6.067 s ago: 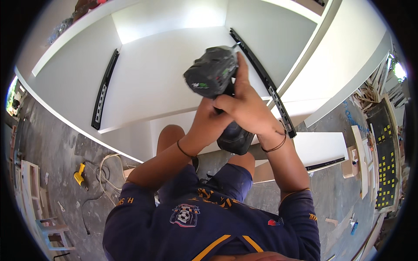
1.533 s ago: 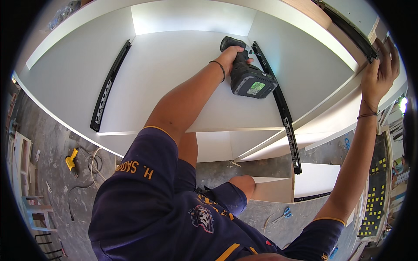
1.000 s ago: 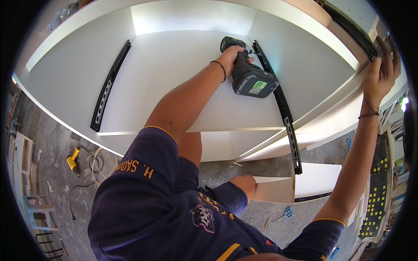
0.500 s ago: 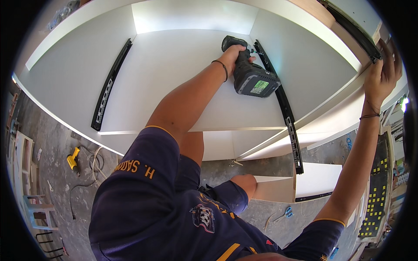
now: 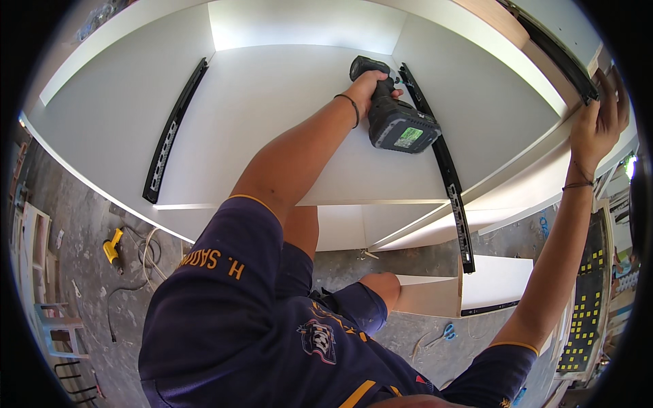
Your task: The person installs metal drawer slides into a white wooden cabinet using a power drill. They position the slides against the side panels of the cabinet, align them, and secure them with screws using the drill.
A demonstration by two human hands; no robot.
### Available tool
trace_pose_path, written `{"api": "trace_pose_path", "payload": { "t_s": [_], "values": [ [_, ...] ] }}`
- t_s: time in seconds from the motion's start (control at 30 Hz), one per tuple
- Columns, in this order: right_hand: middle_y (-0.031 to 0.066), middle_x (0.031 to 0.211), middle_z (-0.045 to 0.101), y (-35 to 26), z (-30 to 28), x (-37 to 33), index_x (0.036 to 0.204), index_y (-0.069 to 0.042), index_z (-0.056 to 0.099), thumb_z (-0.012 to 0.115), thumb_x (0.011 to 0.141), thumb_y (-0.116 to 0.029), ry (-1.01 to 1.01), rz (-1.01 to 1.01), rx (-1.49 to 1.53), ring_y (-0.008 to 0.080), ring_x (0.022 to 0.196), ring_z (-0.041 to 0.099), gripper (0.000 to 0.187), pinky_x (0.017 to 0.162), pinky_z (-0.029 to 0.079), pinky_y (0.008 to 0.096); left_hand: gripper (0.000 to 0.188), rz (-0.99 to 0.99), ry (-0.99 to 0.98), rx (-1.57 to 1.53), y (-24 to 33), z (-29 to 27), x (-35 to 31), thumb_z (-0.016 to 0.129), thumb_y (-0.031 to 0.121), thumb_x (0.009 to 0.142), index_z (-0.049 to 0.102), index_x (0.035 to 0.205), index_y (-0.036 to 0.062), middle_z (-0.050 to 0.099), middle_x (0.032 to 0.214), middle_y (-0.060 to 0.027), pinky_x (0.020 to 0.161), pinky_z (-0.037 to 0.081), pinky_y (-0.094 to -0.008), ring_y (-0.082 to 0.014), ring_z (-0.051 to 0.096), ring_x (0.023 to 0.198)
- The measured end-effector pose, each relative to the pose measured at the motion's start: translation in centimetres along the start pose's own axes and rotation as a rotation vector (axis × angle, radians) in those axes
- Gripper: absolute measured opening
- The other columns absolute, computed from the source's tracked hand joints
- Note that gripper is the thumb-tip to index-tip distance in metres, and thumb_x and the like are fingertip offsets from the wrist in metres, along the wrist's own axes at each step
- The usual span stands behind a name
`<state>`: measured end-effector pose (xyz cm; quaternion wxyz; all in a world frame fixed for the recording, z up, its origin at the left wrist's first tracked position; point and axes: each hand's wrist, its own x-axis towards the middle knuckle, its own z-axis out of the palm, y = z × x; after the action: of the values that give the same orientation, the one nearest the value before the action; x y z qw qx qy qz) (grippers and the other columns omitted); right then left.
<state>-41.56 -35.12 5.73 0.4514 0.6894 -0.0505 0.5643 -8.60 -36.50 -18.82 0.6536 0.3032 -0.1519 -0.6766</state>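
Note:
My left hand (image 5: 371,90) is wrapped round the grip of a black cordless drill (image 5: 404,129), its battery toward me and its head pointing into a white cabinet (image 5: 306,122). Right beside the drill, a black drawer slide (image 5: 445,163) runs along the inner right wall and juts out past the front edge. The drill's tip is hard to make out. A matching slide (image 5: 175,132) sits on the left wall. My right hand (image 5: 600,122) is up at the far right, fingers stretched out, its thumb side against the end of another black slide (image 5: 558,51).
On the floor at left lies a yellow power tool (image 5: 113,250) with a cable. Blue scissors (image 5: 449,332) lie near my legs. A white drawer-like box (image 5: 496,282) with a black slide stands under the cabinet's right part. A blue stool (image 5: 60,330) is at lower left.
The drill and my left hand have shifted very slightly to the right. My right hand remains at the slide's end, barely lower.

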Motion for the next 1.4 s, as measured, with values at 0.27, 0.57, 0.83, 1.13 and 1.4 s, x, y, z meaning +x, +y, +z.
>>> {"api": "trace_pose_path", "payload": {
  "t_s": [0.27, 0.57, 0.83, 1.13, 1.4],
  "values": [
    [0.0102, 0.123, 0.059, -0.2, 0.0, -0.1, 0.113, -0.018, 0.068, 0.048, 0.089, -0.027, -0.029, 0.058, 0.006, 0.0273, 0.111, 0.054, 0.033, 0.098, 0.040, 0.0367, 0.031, -0.017, 0.010, 0.012, 0.0, 0.0, -0.2, 0.047, 0.019, 0.092, 0.036, 0.115, 0.0017, 0.062, 0.100, -0.0238, 0.062, 0.055, -0.0333, -0.0163, 0.058, 0.061],
    [0.0112, 0.122, 0.059, -1.0, 0.0, 0.3, 0.111, -0.015, 0.069, 0.050, 0.090, -0.028, -0.013, 0.072, 0.048, 0.0275, 0.112, 0.055, 0.032, 0.097, 0.042, 0.0359, 0.026, -0.050, -0.020, -0.014, 0.1, -0.5, 0.2, 0.048, 0.017, 0.091, 0.038, 0.112, 0.0035, 0.062, 0.096, -0.0215, 0.059, 0.054, -0.0312, -0.0163, 0.056, 0.061],
    [0.0110, 0.120, 0.060, -0.4, -0.2, 0.1, 0.111, -0.015, 0.070, 0.052, 0.091, -0.032, -0.016, 0.035, -0.059, 0.0269, 0.109, 0.057, 0.032, 0.093, 0.044, 0.0354, 0.025, -0.064, -0.033, -0.010, 0.3, -0.2, 0.0, 0.049, 0.016, 0.090, 0.039, 0.108, 0.0028, 0.061, 0.090, -0.0172, 0.058, 0.052, -0.0293, -0.0158, 0.056, 0.061],
    [0.0115, 0.121, 0.059, -0.3, 0.0, 0.2, 0.110, -0.014, 0.070, 0.053, 0.091, -0.027, -0.019, 0.073, 0.047, 0.0264, 0.109, 0.058, 0.029, 0.093, 0.045, 0.0351, 0.024, -0.051, 0.030, -0.008, 0.3, 0.4, -0.5, 0.050, 0.017, 0.090, 0.039, 0.106, 0.0026, 0.061, 0.087, -0.0160, 0.055, 0.051, -0.0293, -0.0153, 0.055, 0.058],
    [0.0107, 0.123, 0.059, -0.6, 0.0, 0.3, 0.110, -0.015, 0.070, 0.052, 0.090, -0.026, -0.017, 0.051, -0.001, 0.0254, 0.110, 0.057, 0.029, 0.093, 0.046, 0.0352, 0.022, -0.080, -0.014, -0.009, 0.4, 0.1, -0.1, 0.049, 0.018, 0.090, 0.039, 0.103, 0.0037, 0.060, 0.084, -0.0144, 0.056, 0.051, -0.0307, -0.0147, 0.055, 0.057]
  ]
}}
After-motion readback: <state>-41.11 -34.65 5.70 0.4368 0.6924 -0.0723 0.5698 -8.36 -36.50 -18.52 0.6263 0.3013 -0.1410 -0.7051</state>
